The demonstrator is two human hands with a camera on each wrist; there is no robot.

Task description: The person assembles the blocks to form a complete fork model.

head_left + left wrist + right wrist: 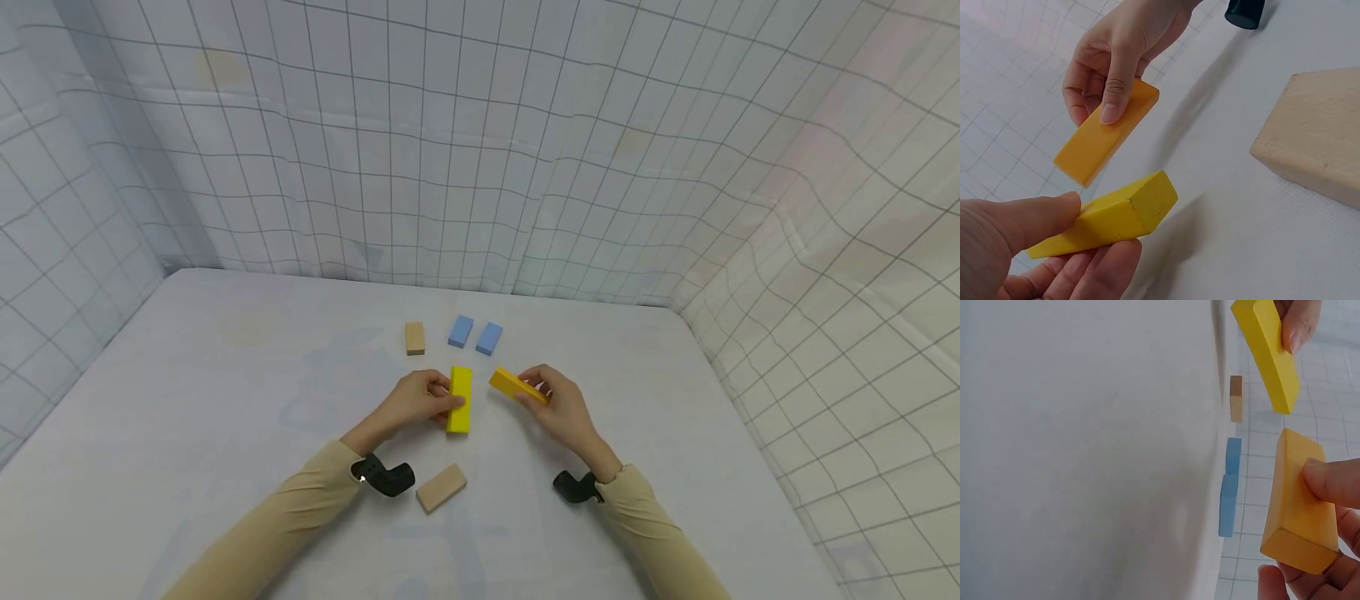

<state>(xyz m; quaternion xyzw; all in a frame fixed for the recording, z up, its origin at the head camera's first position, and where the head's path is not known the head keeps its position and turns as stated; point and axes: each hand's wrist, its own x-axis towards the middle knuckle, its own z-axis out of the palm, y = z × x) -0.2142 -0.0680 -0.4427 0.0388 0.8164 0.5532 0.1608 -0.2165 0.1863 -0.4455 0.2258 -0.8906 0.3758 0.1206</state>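
The left grip point(415, 397) pinches a yellow block point(461, 384) between thumb and fingers, and the right grip point(561, 407) pinches an orange block point(512, 384) likewise; both are raised above the white bench point(225, 400), near each other but apart. Beyond them lie two blue blocks point(461, 332), with one wooden block point(415, 337) to their left. Another wooden block point(441, 488) lies on the near side.

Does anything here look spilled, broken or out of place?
Nothing looks spilled or plainly damaged; the held yellow block and orange block look whole. Only one wooden block stands out slightly: it lies slanted on the near side, apart from the other wooden block and the two blue blocks farther back.
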